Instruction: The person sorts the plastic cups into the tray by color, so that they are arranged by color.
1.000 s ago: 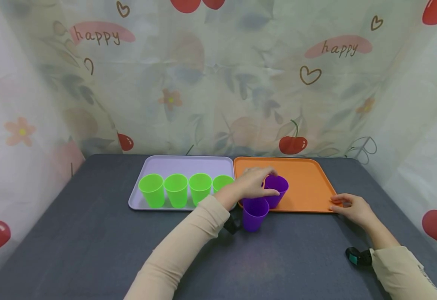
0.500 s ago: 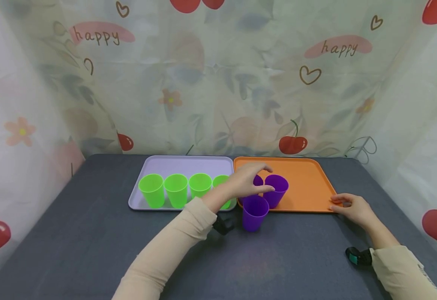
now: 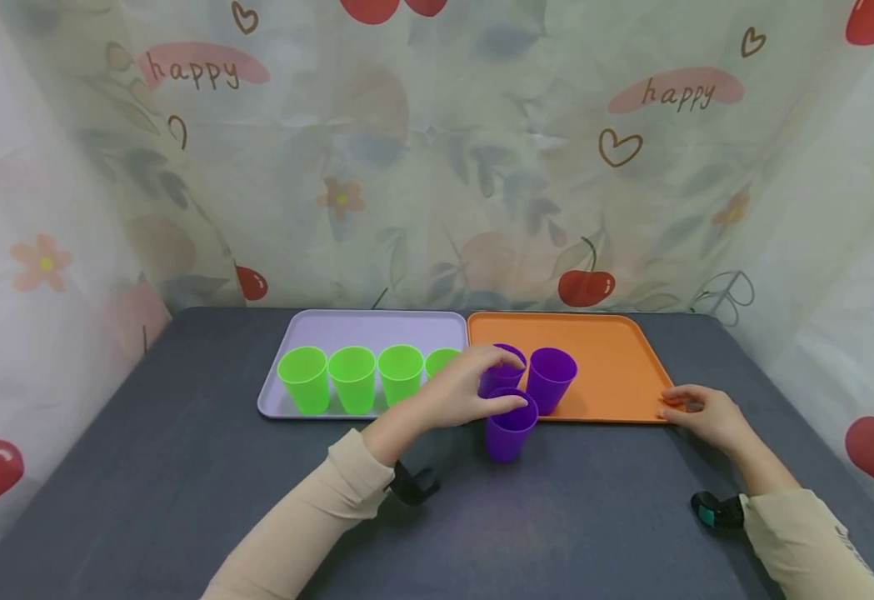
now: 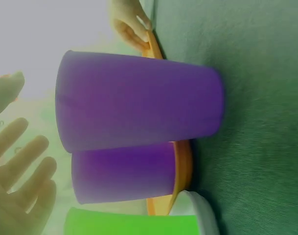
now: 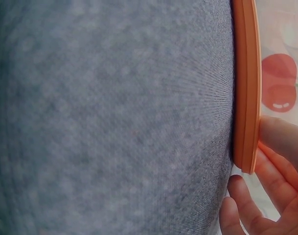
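My left hand [image 3: 461, 387] hovers with spread fingers and thumb above the front purple cup [image 3: 507, 435], which stands on the table before the trays. In the left wrist view a gap lies between the fingers [image 4: 34, 171] and that cup's rim. Two more upright purple cups stand on the orange tray [image 3: 616, 367]: the left one [image 3: 492, 382], partly hidden by my hand, and the right one [image 3: 551, 383]. At the tray's front right corner my right hand [image 3: 709, 419] pinches the rim, thumb against the edge in the right wrist view.
Left of the orange tray, and touching it, lies a lilac tray [image 3: 377, 321] with several upright green cups [image 3: 303, 383] in a row; my left arm partly covers the rightmost. A patterned curtain [image 3: 429, 167] hangs behind the table [image 3: 144, 467].
My left hand has come off the right purple cup and moved left and nearer, to above the front purple cup. The right hand and all the cups have stayed put.
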{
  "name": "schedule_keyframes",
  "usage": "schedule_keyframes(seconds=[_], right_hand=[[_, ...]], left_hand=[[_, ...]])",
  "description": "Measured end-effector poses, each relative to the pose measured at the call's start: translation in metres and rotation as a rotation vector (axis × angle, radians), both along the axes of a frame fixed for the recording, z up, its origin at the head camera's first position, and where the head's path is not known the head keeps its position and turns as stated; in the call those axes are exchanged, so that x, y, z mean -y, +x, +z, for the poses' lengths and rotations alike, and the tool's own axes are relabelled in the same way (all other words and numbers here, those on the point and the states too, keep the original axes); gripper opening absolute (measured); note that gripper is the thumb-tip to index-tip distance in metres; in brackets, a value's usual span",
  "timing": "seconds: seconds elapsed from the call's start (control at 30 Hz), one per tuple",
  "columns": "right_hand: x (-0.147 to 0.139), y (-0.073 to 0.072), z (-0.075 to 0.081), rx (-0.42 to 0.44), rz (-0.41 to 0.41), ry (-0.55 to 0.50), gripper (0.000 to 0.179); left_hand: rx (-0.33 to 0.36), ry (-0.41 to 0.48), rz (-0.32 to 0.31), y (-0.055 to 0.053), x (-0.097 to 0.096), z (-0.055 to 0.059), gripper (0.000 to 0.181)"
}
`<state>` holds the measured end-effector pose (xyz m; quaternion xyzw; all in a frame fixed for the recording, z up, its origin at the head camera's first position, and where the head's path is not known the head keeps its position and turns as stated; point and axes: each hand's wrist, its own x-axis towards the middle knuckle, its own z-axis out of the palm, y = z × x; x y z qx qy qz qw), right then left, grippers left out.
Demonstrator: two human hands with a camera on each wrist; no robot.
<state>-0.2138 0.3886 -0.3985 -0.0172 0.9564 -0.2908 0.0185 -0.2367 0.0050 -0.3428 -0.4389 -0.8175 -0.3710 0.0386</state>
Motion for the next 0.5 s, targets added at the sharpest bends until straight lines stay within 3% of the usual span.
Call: schedule_keyframes(seconds=[0.27, 0.5], right_hand=[[0.000, -0.001, 0.001, 0.005, -0.004, -0.002, 0.047], [0.000, -0.001, 0.002, 0.015, -0.010, -0.003, 0.047]], left_hand=[[0.014, -0.001, 0.046, 0.013, 0.015, -0.014, 0.042], [-0.067, 0.027, 0.074, 0.021, 0.019, -0.024, 0.045]])
